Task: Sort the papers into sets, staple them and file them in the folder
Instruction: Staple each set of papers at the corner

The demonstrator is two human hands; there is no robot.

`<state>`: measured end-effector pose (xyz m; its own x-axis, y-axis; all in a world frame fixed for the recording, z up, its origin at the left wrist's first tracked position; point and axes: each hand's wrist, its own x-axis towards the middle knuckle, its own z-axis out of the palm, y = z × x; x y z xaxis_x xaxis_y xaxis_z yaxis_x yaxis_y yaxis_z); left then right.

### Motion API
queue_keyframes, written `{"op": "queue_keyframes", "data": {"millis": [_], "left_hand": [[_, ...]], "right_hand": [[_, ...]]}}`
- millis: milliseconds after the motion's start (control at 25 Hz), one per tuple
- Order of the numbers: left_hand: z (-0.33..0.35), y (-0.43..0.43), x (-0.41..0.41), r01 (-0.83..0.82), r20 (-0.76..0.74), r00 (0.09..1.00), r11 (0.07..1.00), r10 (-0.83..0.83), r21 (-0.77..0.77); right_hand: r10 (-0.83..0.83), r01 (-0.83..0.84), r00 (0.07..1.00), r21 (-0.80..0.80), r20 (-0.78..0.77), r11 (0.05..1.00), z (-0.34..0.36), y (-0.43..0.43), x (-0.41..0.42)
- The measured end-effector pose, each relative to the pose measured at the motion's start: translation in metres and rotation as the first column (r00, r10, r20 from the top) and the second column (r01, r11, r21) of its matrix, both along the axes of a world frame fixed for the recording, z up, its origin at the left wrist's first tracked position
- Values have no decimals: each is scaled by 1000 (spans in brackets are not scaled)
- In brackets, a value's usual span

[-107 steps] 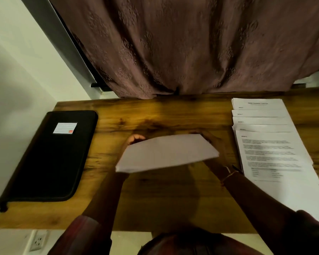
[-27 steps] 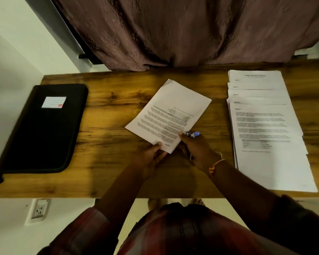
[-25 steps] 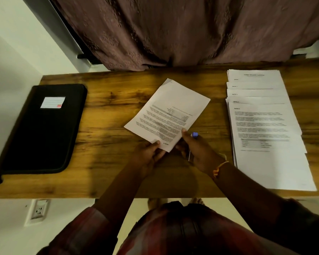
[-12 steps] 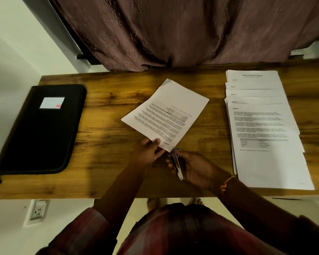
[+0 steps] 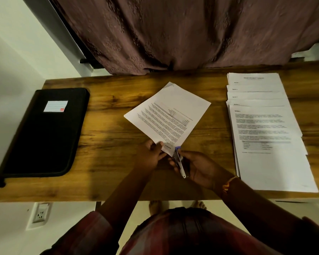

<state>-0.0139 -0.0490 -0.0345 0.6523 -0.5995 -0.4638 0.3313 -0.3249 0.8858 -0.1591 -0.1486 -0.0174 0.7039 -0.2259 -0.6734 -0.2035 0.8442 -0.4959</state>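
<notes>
A wooden table (image 5: 109,144) stands against a mauve patterned curtain (image 5: 173,34) in a dim room, with a pale wall to the left and a wall socket (image 5: 41,213) below the table's near edge. A person in a checked shirt leans over the table, bare feet (image 5: 155,205) visible on the floor beneath.

At the centre of the table lies a set of printed papers (image 5: 169,115), turned at an angle so that one corner points toward the person. The left hand (image 5: 149,155) pinches that near corner, thumb on top of the sheets and fingers curled beneath. The right hand (image 5: 201,168), an orange thread band (image 5: 228,184) at its wrist, has its fingers wrapped round a small stapler (image 5: 180,162). The stapler's blue-tipped head is at the same corner of the set, just beside the left thumb. Whether the stapler's mouth has closed on the sheets cannot be told.

On the right side of the table lie the remaining papers (image 5: 265,135), fanned in overlapping sheets so that the headings of several show one above another. On the left side, well apart from the hands, a black zip folder (image 5: 44,135) lies flat and closed, with a white label (image 5: 56,106) stuck near its far end.
</notes>
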Motion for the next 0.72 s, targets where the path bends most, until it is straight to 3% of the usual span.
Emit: {"op": "queue_keyframes", "data": {"millis": [720], "left_hand": [[0, 3, 5, -15, -63, 998, 1000, 14, -24]], "right_hand": [[-12, 12, 1000, 3, -6, 1000, -8, 3, 14]]}}
